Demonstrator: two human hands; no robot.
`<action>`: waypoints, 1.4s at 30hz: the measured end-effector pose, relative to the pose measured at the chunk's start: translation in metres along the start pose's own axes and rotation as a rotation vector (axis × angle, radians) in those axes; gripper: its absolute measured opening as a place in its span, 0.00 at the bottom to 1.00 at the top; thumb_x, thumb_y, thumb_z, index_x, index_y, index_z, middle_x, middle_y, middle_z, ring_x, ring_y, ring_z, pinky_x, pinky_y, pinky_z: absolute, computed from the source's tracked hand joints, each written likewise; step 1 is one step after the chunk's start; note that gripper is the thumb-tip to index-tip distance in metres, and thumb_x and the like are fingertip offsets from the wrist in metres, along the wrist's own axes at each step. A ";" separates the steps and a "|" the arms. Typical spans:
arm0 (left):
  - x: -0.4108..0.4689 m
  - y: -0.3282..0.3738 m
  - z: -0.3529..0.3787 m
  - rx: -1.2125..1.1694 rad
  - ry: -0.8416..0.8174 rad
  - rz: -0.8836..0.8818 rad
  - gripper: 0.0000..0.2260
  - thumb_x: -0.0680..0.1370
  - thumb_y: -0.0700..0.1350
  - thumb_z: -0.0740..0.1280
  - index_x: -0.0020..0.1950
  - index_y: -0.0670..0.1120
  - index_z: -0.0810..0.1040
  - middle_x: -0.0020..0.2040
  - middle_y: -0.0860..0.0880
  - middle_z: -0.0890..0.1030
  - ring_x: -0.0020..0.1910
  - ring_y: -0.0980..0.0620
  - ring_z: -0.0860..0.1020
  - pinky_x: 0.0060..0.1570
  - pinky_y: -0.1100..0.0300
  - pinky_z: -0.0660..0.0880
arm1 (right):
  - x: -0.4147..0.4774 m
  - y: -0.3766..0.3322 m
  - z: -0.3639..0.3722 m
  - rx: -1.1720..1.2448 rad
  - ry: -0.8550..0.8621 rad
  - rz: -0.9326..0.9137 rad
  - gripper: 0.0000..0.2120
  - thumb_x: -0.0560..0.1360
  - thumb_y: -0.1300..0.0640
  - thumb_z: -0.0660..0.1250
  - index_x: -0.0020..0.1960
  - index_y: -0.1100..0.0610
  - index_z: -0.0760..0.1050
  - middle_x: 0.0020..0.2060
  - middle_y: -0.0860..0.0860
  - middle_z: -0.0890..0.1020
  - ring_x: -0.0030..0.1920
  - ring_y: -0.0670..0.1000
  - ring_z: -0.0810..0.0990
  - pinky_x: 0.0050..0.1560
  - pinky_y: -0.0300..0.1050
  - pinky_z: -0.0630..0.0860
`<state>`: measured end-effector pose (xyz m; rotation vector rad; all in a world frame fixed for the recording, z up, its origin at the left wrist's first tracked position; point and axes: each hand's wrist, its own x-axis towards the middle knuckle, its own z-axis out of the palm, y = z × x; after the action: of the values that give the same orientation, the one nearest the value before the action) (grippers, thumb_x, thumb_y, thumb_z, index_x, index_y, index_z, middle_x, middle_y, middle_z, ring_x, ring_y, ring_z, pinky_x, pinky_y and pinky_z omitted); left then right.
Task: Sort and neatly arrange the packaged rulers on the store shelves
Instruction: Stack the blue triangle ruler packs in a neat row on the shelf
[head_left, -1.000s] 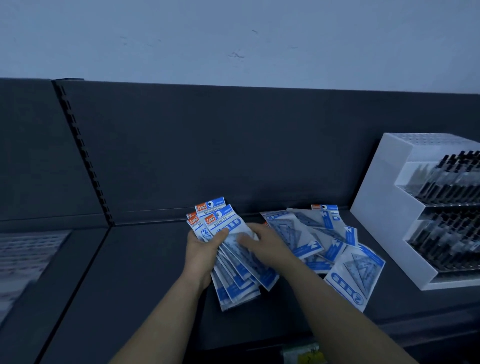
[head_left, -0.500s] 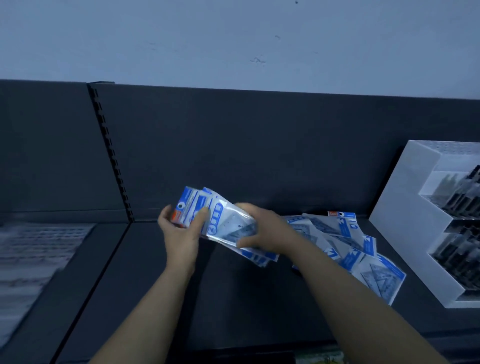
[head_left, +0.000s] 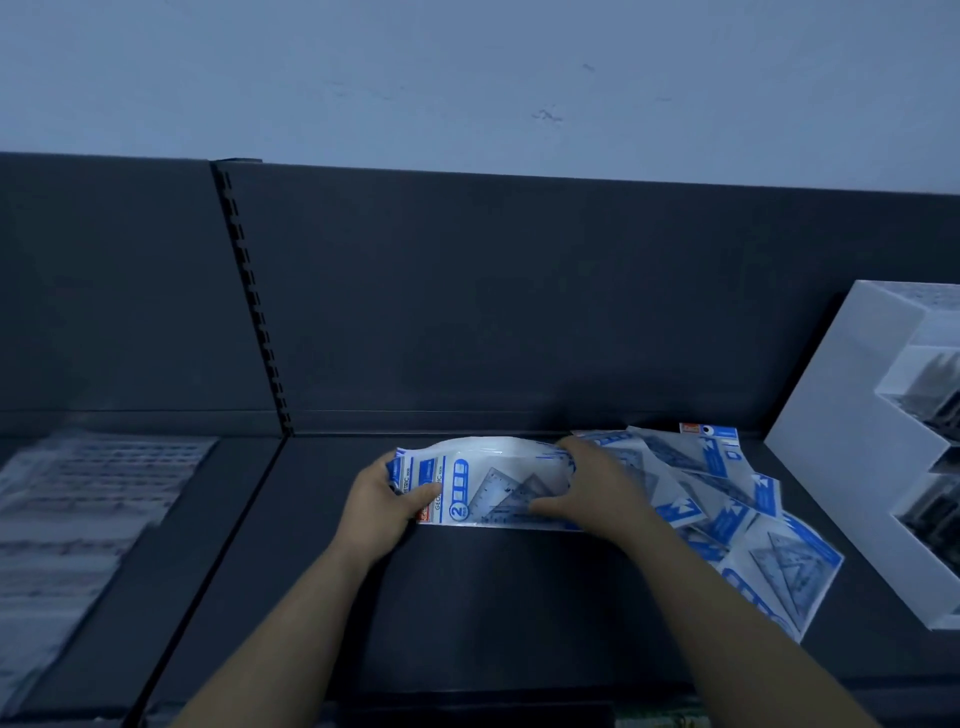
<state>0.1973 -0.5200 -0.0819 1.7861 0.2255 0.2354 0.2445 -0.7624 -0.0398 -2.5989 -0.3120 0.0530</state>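
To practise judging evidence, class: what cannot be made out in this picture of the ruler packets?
Held bundle of blue-and-white plastic ruler packets: head view, top packet hides how many.
White tiered display stand: cut by right edge, contents blurred.
Pale sheets, left shelf: blurred, unreadable.

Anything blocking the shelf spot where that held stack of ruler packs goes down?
Nothing visible. The left hand and right hand hold the stack down at the shelf; loose packs lie only to its right.

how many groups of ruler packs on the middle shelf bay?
2. A bundle held between left hand and right hand; a loose overlapping pile to its right. Packs underneath may be hidden.
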 end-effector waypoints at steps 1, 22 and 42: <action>-0.001 0.000 0.003 -0.006 -0.003 0.002 0.11 0.73 0.35 0.73 0.54 0.42 0.79 0.45 0.47 0.86 0.41 0.51 0.84 0.37 0.66 0.77 | -0.004 0.002 0.004 0.120 0.001 0.005 0.34 0.64 0.46 0.77 0.66 0.50 0.67 0.57 0.48 0.74 0.54 0.49 0.73 0.54 0.44 0.72; 0.000 0.037 0.066 -0.128 -0.187 -0.054 0.22 0.64 0.37 0.80 0.54 0.45 0.78 0.45 0.48 0.85 0.42 0.51 0.84 0.43 0.58 0.80 | -0.027 0.046 -0.029 0.417 0.174 0.025 0.45 0.67 0.43 0.75 0.75 0.41 0.53 0.66 0.42 0.67 0.65 0.45 0.68 0.65 0.44 0.67; 0.013 0.015 0.045 -0.448 -0.049 -0.156 0.24 0.65 0.37 0.79 0.57 0.46 0.77 0.50 0.47 0.85 0.49 0.45 0.84 0.51 0.50 0.80 | -0.031 0.100 -0.002 -0.328 -0.003 0.323 0.50 0.56 0.18 0.33 0.75 0.35 0.45 0.78 0.48 0.48 0.77 0.58 0.47 0.72 0.67 0.46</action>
<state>0.2233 -0.5621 -0.0766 1.3221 0.2536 0.1187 0.2358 -0.8543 -0.0889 -2.9513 0.1121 0.1282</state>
